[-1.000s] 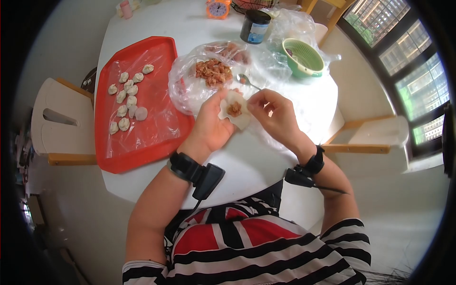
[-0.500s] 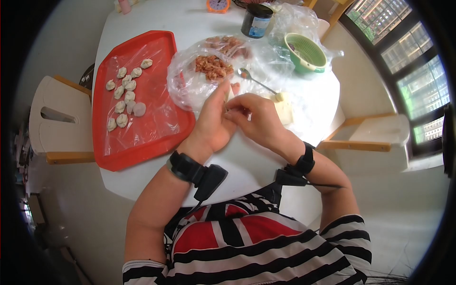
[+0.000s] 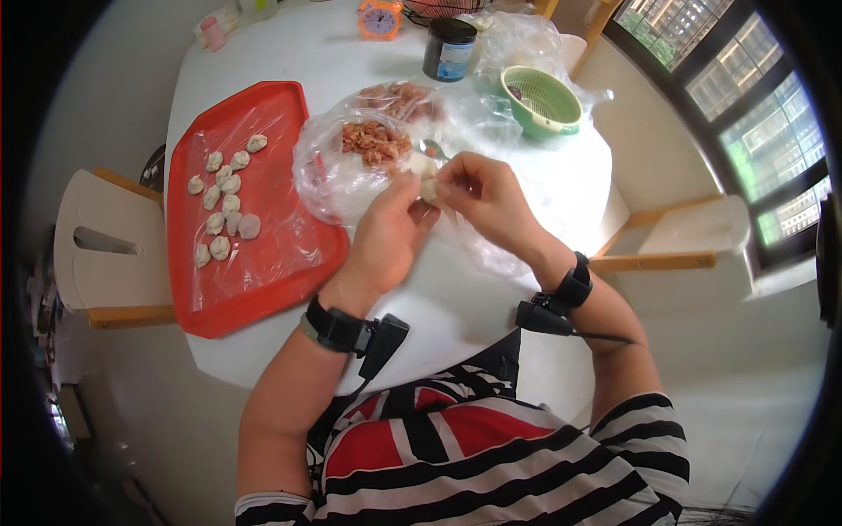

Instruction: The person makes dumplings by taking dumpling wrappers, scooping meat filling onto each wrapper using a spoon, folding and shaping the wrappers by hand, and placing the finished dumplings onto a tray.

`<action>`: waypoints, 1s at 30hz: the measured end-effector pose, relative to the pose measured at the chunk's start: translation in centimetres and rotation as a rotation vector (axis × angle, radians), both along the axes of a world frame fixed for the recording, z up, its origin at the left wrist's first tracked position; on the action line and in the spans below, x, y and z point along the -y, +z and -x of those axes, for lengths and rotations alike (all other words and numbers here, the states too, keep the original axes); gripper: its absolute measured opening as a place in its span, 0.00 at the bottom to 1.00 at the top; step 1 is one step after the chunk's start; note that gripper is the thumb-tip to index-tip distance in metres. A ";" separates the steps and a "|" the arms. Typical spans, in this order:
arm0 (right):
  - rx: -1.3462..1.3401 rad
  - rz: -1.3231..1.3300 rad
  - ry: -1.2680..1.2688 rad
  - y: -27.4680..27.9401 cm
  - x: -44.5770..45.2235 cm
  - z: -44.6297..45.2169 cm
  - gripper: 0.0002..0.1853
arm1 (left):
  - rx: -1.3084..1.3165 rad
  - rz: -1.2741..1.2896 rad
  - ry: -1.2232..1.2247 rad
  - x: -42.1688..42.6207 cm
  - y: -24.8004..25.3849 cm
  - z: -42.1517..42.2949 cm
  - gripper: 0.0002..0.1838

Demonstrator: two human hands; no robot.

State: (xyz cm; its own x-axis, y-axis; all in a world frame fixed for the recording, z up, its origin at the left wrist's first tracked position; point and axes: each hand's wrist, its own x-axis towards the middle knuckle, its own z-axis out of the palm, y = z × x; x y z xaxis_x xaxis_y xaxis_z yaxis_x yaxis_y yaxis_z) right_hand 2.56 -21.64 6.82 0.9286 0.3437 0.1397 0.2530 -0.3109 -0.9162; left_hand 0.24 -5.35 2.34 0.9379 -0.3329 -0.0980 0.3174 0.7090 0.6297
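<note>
A pale dough wrapper [image 3: 428, 188] sits between the two hands, above the near half of the white table [image 3: 430, 311], its folded body lodged right at the fingertips. The left hand [image 3: 388, 237] comes in from the near left, with its thumb along the wrapper's left side and its fingers curled beneath and behind, closed enough to cradle it. The right hand [image 3: 485, 200] meets it from the right, thumb and forefinger brought together in a pinch on the wrapper's right edge; the other right fingers are bent in towards the palm, and their exact hold cannot be told. What lies inside the wrapper is hidden by the folds and fingers. Just beyond the hands, the bowl of a spoon [image 3: 429, 146] shows beside a heap of minced filling [image 3: 375, 143], which rests on a clear plastic bag [image 3: 317, 180]. To the left is a red tray [image 3: 213, 324] lined with clear film, where shaped dumplings [image 3: 211, 197] lie in a loose cluster, a flat pale disc [image 3: 249, 226] at their right side. Farther off on the right stands a green basket [image 3: 548, 114], with a dark-lidded jar [image 3: 448, 54] to its left and an orange clock [image 3: 380, 20] farther left again, near the far edge.
</note>
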 end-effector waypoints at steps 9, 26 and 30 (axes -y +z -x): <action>-0.059 -0.191 -0.052 0.5 0.4 -0.1 0.08 | 0.190 -0.159 0.022 0.5 1.1 0.7 0.20; 0.134 0.026 -0.072 0.6 0.8 -0.6 0.08 | 0.130 -0.308 0.167 0.9 1.1 0.8 0.17; 0.126 0.096 -0.050 1.0 0.6 -0.4 0.04 | 0.091 -0.221 0.022 0.6 0.9 0.5 0.16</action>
